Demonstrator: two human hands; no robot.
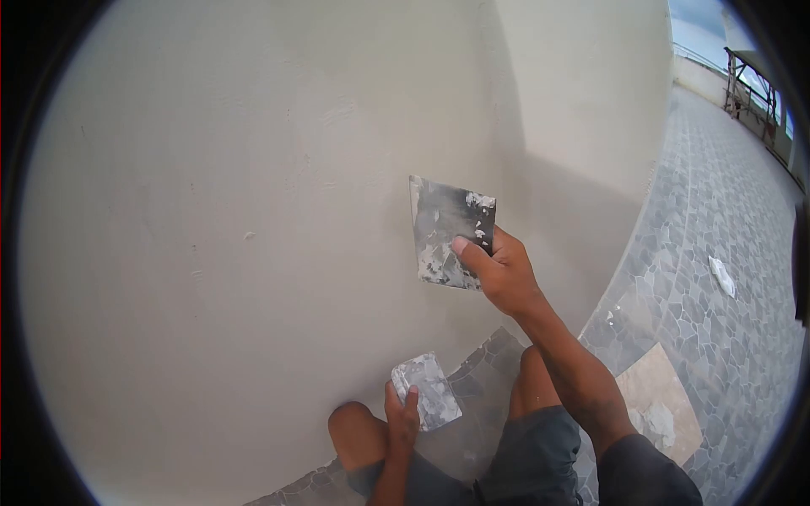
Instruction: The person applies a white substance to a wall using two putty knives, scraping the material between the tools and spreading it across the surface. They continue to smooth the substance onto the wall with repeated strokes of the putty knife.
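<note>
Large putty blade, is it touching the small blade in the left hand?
Apart. Head view shows bare wall between the large putty blade and small blade.

Right hand raised, arm outstretched, fingers clamped, left hand low, fingers curled shut.

No legible text anywhere

**Person, head view.** Right hand and left hand are bare. Behind the fingers of each hand, the wrist and forearm are uncovered. Farther back from the right fingers, a dark grey sleeve covers the upper arm. Plain dark blue-grey shorts show just below and to the right of the left fingers. The knees, either side of the left fingers, are bare.
</note>
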